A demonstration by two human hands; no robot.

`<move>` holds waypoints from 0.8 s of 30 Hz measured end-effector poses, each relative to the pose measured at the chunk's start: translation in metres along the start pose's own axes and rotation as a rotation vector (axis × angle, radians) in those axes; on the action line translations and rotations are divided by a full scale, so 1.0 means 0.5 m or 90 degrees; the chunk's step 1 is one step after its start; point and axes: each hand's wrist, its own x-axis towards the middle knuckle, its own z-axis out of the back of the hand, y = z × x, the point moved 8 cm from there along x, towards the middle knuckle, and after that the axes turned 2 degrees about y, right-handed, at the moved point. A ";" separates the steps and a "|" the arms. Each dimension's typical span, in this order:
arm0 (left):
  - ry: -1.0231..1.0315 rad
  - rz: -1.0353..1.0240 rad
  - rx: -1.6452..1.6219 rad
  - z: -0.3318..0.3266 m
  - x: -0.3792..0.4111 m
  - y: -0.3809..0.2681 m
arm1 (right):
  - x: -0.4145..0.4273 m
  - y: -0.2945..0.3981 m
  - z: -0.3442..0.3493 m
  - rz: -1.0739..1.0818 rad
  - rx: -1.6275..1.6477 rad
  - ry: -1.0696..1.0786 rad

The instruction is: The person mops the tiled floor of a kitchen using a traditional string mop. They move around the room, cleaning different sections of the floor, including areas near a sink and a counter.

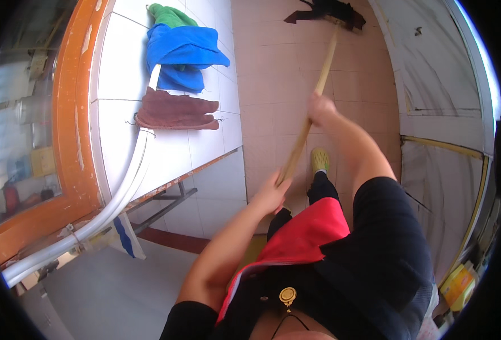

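A mop's wooden handle (298,146) runs slantwise across the view, gripped in both hands. My left hand (272,193) is closed round its near end, in front of the red apron (303,229). Farther up the handle my right hand (321,109) holds it, slightly blurred. The dark cloth mop head (329,10) lies on the tiled floor (271,76) at the top of the view. One foot in a yellow-green clog (320,160) shows beside the handle; the other foot is mostly hidden behind my left hand.
White pipes (125,187) run along the tiled wall at left, with brown (178,111), blue (184,46) and green (171,16) cloths hung there. An orange-framed window (74,127) is beside them. Pale cabinet doors (439,63) line the right. A grey surface (118,280) is at lower left.
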 end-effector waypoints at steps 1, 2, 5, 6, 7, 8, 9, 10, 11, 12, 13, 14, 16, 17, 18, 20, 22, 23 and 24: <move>-0.003 -0.037 0.033 0.032 -0.054 0.071 | 0.009 0.099 -0.103 0.078 -0.161 -0.027; -0.007 0.036 0.018 0.057 -0.125 0.123 | -0.038 0.170 -0.123 0.108 -0.111 0.035; -0.046 0.162 0.036 0.190 -0.406 0.323 | -0.189 0.442 -0.220 0.291 0.015 0.104; -0.076 0.222 0.038 0.232 -0.527 0.379 | -0.281 0.536 -0.203 0.424 0.023 0.111; -0.107 0.288 0.050 0.271 -0.649 0.412 | -0.329 0.645 -0.234 0.529 0.062 0.077; -0.142 0.350 0.067 0.311 -0.762 0.431 | -0.382 0.733 -0.238 0.582 0.187 0.097; -0.190 0.402 0.066 0.332 -0.861 0.441 | -0.471 0.768 -0.167 0.692 0.306 0.053; -0.236 0.438 0.081 0.337 -0.942 0.451 | -0.529 0.809 -0.143 0.781 0.293 0.056; -0.311 0.421 0.024 0.323 -0.962 0.441 | -0.549 0.841 -0.148 0.811 0.247 0.094; -0.328 0.447 0.128 0.331 -1.015 0.403 | -0.562 0.857 -0.153 0.834 0.208 0.126; -0.345 0.472 0.238 0.346 -1.065 0.374 | -0.570 0.865 -0.160 0.840 0.223 0.139; -0.327 0.402 0.299 0.343 -1.071 0.369 | -0.571 0.874 -0.176 0.848 0.236 0.150; -0.290 0.254 0.417 0.328 -1.059 0.355 | -0.544 0.871 -0.214 0.860 0.251 0.169; -0.280 0.221 0.432 0.313 -1.039 0.359 | -0.528 0.861 -0.240 0.865 0.257 0.184; -0.272 0.203 0.429 0.304 -0.986 0.364 | -0.517 0.839 -0.259 0.865 0.270 0.201; -0.274 0.209 0.376 0.278 -0.867 0.375 | -0.450 0.745 -0.282 0.750 0.246 0.119; -0.277 0.197 0.306 0.250 -0.739 0.359 | -0.382 0.597 -0.270 0.652 0.204 0.158; -0.279 0.176 0.264 0.229 -0.676 0.339 | -0.330 0.515 -0.265 0.583 0.223 0.149; -0.281 0.144 0.231 0.210 -0.611 0.295 | -0.287 0.407 -0.239 0.487 0.255 0.104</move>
